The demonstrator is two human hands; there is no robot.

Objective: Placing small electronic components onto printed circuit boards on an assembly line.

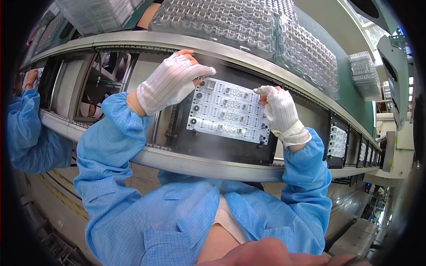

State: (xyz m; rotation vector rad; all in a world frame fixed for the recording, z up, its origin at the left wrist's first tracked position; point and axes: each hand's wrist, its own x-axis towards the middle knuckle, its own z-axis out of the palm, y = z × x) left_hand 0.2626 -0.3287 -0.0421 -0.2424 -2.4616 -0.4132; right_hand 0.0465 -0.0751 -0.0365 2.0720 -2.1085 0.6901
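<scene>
A white circuit board panel (228, 117) with rows of small parts lies on a black carrier plate (213, 148) in front of me. My left hand (166, 84), in a white striped glove with some bare fingertips, is at the panel's far left corner. Its fingers are bent close together there; whatever lies between them is hidden. At the far right corner, my right hand (283, 111) wears a similar glove. Its thumb and forefinger are drawn together by the panel's edge, and I cannot make out what is in them.
Metal conveyor rails (195, 166) run along both sides of the carrier. Clear plastic trays of small parts (217, 22) lie beyond the far rail, with stacked clear trays (364, 75) farther right. Another loaded carrier (338, 141) sits to the right. A co-worker's blue sleeve (26, 128) is at left.
</scene>
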